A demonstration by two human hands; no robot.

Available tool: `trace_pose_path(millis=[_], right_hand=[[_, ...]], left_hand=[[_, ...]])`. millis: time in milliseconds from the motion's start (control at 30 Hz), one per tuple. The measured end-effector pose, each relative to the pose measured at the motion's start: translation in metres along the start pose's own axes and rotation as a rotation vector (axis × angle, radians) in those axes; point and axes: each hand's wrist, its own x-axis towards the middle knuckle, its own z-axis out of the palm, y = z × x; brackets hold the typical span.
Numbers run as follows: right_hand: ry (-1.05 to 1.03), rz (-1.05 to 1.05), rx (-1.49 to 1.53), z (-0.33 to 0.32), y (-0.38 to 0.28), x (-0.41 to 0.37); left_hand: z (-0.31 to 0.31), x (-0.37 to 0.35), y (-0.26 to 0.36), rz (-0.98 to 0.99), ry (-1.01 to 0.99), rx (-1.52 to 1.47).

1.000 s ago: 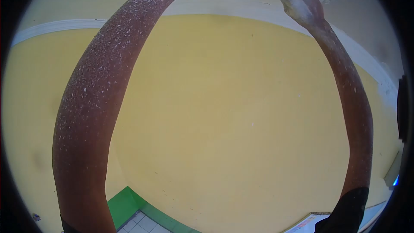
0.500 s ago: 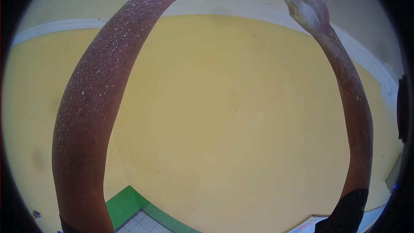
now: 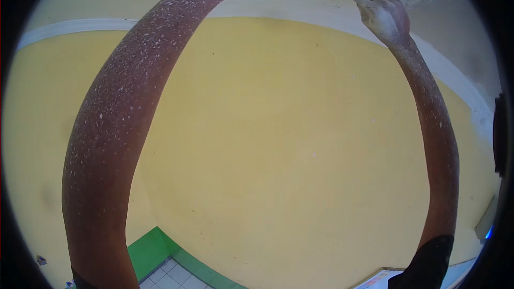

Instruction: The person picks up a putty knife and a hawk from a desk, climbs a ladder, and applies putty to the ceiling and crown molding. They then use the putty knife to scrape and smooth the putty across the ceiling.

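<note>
My right hand [image 3: 383,13] is raised to the ceiling [image 3: 444,21], its back coated in white powder. Its fingers are stretched out and apart, one of them pointing left, close against a greyish patch of the ceiling surface. Nothing shows in its grasp. My left forearm [image 3: 134,91], speckled with white flakes, reaches up across the left side; past the wrist at the top edge, my left hand is outside the picture.
A white moulding [image 3: 300,13] runs between the ceiling and the yellow wall [image 3: 278,128]. Below are a green-painted band [image 3: 155,246] and a tiled floor [image 3: 171,277]. A board-like item [image 3: 377,279] and a grey box with a blue light [image 3: 484,225] are at lower right.
My right hand stays at nearly the same spot on the ceiling, a touch lower in view. The left wrist has shifted slightly right. The view has tilted a little.
</note>
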Motion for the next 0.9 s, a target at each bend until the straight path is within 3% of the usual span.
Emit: trace_pose_path(millis=[67,133,233,333,467,567,633,667,733,800,867,900], right_hand=[[0.097,0.063,0.000,0.000,-0.001,0.000],[-0.138,-0.075,-0.008,-0.003,0.003,0.012],[0.052,0.047,0.106,-0.019,-0.008,0.010],[-0.078,-0.046,0.007,0.003,-0.006,0.002],[0.006,-0.069,0.075,-0.006,-0.001,0.009],[-0.136,0.099,0.113,-0.005,-0.005,-0.005],[-0.011,-0.134,-0.009,0.026,0.010,-0.007],[-0.006,-0.137,-0.011,0.017,0.003,-0.006],[-0.036,0.050,-0.050,-0.008,-0.018,-0.007],[0.047,0.006,0.005,0.077,0.020,-0.035],[0.132,-0.040,0.045,0.075,0.022,-0.040],[0.037,0.028,0.052,0.018,-0.002,-0.017]], left_hand=[[0.002,0.000,0.001,-0.001,0.019,-0.067],[-0.008,-0.002,0.001,0.006,0.019,-0.081],[-0.006,0.001,-0.003,0.010,-0.025,-0.056],[-0.008,-0.004,0.001,0.023,-0.026,-0.057],[0.001,-0.001,-0.006,0.024,0.001,-0.026],[-0.012,-0.004,0.000,0.007,0.014,-0.040],[-0.007,0.000,0.000,0.006,-0.030,-0.041],[-0.002,0.000,-0.003,0.001,-0.085,-0.036],[-0.013,-0.004,-0.002,-0.002,-0.050,-0.030],[-0.018,-0.008,0.004,0.016,-0.031,-0.044],[-0.017,-0.008,0.002,0.003,0.045,-0.054],[-0.011,-0.006,-0.001,-0.005,0.048,-0.050]])
